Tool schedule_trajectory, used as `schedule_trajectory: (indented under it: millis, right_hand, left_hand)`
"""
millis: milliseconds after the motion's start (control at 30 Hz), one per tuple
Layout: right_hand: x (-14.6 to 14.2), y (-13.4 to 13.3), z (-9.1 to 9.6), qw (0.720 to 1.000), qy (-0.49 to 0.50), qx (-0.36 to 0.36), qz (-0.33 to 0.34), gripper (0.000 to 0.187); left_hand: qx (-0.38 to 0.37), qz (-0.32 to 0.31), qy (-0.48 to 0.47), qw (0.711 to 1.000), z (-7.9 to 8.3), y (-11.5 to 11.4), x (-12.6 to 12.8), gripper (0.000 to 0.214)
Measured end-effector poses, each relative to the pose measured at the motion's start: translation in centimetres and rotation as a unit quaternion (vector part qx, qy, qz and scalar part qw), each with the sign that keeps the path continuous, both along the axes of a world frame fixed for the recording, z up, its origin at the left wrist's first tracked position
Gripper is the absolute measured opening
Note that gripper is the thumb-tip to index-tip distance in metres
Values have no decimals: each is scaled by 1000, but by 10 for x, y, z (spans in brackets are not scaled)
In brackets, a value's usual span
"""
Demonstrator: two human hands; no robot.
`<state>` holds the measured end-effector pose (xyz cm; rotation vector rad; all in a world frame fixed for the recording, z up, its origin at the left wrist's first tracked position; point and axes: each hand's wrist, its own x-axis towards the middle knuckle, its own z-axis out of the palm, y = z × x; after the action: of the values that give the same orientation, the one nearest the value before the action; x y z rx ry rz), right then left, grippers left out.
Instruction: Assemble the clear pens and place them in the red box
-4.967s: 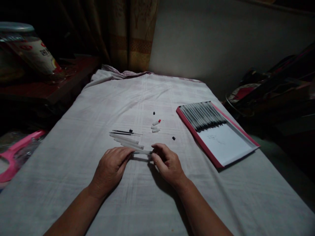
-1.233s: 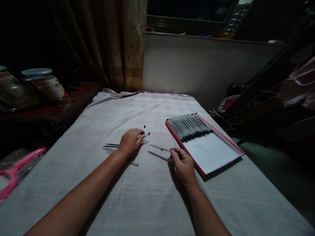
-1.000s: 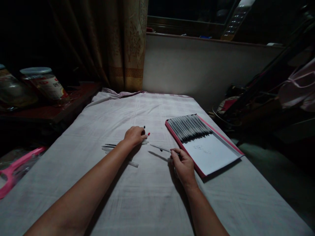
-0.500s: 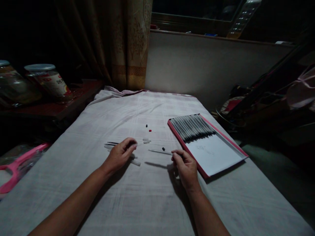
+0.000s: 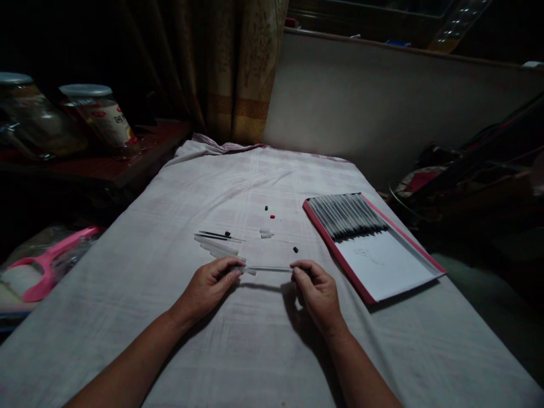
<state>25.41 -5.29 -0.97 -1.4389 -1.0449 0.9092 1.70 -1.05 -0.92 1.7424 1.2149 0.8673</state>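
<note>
A slim clear pen [image 5: 270, 268] is stretched level between my two hands, just above the cloth. My right hand [image 5: 317, 289] pinches its right end between thumb and fingers. At its left end, the closed fingertips of my left hand [image 5: 215, 280] meet around the pen; exactly what they cover is hidden. Beyond my left hand lie several clear pen barrels [image 5: 219, 247] and dark ink refills [image 5: 212, 234]. A black plug [image 5: 228, 233] rests by the refills. Small clear pieces [image 5: 266, 233], a red plug [image 5: 272, 216] and another black plug [image 5: 296, 249] lie farther off.
An open red-edged box [image 5: 374, 292] on the right holds a row of pens [image 5: 346, 215] with dark ends. A pale checked cloth [image 5: 255, 351] covers the surface. Jars [image 5: 102, 119] stand on a dark side table, with a pink-handled item [image 5: 46, 266] below.
My left hand has come from over the loose pen parts to the left end of the pen. My right hand still grips the other end. The view has shifted slightly.
</note>
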Motion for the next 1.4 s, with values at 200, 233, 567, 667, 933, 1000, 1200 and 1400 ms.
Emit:
schedule_trajectory:
  millis: [200,233,567,667,933,1000,1200,1400]
  right_hand:
    - [1,0,-3,999,-22,-10,41,26]
    - [2,-1,-3,997,-29,-20,65,27]
    - [13,1,10,954,-154,-18,258,27]
    - [11,1,9,954,-161,-2,253,26]
    - [7,-1,5,956,-157,19,247,24]
    - [6,0,4,956,-159,25,246,24]
    - [3,-1,9,944,-217,37,247,24]
    - [49,16,27,937,-324,88,102,24]
  left_hand:
    - [42,-39,40,998,-2,-1,-1,23]
    - [47,-47,44,997,-3,-1,-1,23]
    - [37,-105,31,993,-3,-2,0,19]
    - [20,-98,22,995,-2,-1,0,19]
    - [-35,-58,-7,998,0,-1,2,18]
    - [-48,-56,-16,997,0,0,3,18]
    - [-76,-27,-45,996,-1,0,5,23]
    - [-152,34,-132,979,-2,8,5,55]
